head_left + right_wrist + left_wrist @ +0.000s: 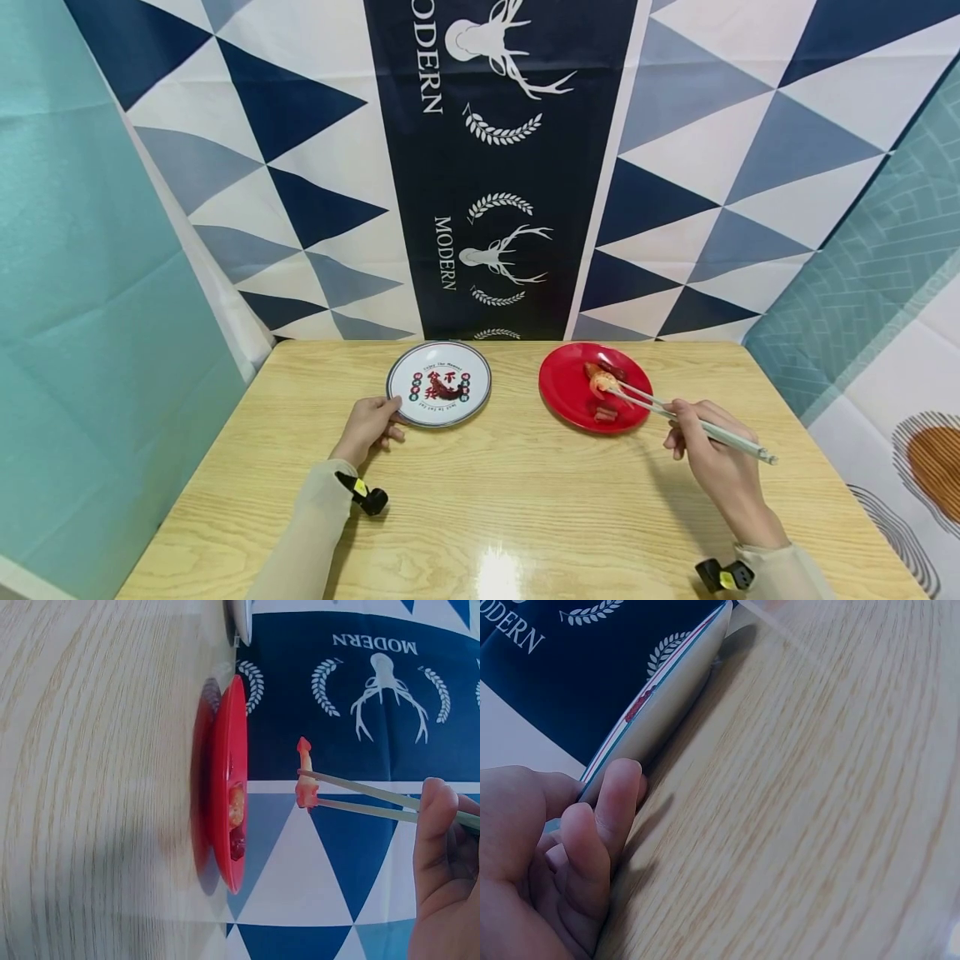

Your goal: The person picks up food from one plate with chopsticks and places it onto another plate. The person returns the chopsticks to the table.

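Observation:
My left hand (369, 427) grips the near left rim of a white plate (471, 407) with printed lettering. The left wrist view shows the plate (664, 712) edge-on, my fingers at its rim. A dark reddish shape (448, 388) lies in its middle; whether food or print, I cannot tell. In my right hand (716, 458) is a pair of pale chopsticks (722, 435). Their tips pinch an orange-and-white shrimp (306, 780), held above the red plate (561, 385) and apart from it in the right wrist view. Some food pieces (237, 806) lie on that plate.
Both plates are near the back edge of the wooden table (480, 483). A patterned cloth (502, 167) hangs right behind them. Teal sheeting (112, 292) stands at the left, and another patterned cloth (862, 283) hangs at the right.

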`<state>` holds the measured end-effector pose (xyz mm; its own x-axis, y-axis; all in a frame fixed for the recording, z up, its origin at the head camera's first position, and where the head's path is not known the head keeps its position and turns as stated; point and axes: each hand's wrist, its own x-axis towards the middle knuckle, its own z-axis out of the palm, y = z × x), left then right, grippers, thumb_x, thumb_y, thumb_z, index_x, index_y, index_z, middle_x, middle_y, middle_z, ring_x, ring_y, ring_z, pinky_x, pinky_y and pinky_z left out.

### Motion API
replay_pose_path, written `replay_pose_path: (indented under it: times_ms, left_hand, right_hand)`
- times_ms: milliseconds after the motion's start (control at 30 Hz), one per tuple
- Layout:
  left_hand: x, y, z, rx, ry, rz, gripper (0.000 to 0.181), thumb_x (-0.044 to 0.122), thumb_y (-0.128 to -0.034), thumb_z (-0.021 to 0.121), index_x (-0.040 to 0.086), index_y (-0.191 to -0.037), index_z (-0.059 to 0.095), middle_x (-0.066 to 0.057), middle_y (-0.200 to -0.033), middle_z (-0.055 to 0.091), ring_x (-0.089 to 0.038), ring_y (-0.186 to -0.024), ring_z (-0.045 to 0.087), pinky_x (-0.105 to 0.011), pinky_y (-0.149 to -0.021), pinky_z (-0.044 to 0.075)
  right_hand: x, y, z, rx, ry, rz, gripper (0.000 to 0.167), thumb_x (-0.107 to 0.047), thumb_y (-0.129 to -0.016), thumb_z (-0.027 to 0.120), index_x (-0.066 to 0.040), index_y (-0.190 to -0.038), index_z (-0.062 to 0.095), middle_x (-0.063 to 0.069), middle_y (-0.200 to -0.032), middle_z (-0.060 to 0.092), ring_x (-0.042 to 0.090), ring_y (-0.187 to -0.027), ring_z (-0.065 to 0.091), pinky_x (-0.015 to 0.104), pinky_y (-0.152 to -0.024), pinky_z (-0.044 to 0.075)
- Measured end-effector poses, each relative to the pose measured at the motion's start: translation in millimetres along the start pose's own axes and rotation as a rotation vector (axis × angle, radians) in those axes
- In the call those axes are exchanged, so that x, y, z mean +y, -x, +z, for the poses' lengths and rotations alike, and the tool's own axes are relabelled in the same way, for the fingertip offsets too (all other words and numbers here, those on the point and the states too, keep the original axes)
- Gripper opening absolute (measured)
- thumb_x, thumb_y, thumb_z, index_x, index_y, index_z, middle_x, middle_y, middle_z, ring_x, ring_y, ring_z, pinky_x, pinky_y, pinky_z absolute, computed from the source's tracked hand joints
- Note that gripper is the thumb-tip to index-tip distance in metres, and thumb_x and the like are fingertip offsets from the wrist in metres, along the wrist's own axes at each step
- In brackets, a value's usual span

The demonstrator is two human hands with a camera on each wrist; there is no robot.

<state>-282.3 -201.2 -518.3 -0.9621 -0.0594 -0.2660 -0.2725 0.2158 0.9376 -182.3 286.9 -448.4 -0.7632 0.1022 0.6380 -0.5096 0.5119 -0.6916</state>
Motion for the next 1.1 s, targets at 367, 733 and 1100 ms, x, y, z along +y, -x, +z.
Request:
replay_pose_path:
  times_ms: [367, 733, 1100]
  left_hand:
    - [2.1, 0.5, 0.4, 0.005, 0.002, -0.009, 0.036, 0.030, -0.1083, 0.054, -0.002, -0.106, 0.070, -0.008, -0.079, 0.072, -0.010, -0.054, 0.064, -0.021, -0.045, 0.047]
    - [-1.3, 0.0, 0.7, 0.003, 0.004, 0.003, 0.036, 0.030, -0.1085, 0.054, -0.002, -0.106, 0.069, -0.008, -0.078, 0.072, -0.009, -0.054, 0.063, -0.021, -0.044, 0.046]
    - [0.6, 0.0, 1.0, 0.007, 0.003, -0.002, 0.036, 0.030, -0.1084, 0.054, -0.002, -0.106, 0.069, -0.008, -0.079, 0.072, -0.009, -0.054, 0.063, -0.021, -0.044, 0.047]
  right_hand:
    - [-2.9, 2.8, -0.9, -0.025, 0.001, 0.011, 0.023, -0.001, -0.103, 0.059, -0.006, -0.086, 0.074, 0.000, -0.064, 0.065, 0.007, -0.050, 0.060, 0.020, -0.043, 0.048]
    - [-7.2, 2.3, 2.4, -0.019, -0.018, 0.024, 0.021, -0.002, -0.103, 0.059, -0.002, -0.090, 0.076, 0.000, -0.065, 0.065, 0.007, -0.052, 0.060, 0.018, -0.046, 0.050]
    - [-10.1, 0.7, 8.2, -0.007, -0.058, 0.001, 0.020, 0.003, -0.102, 0.059, 0.000, -0.092, 0.077, 0.006, -0.065, 0.065, 0.008, -0.051, 0.060, 0.018, -0.045, 0.050]
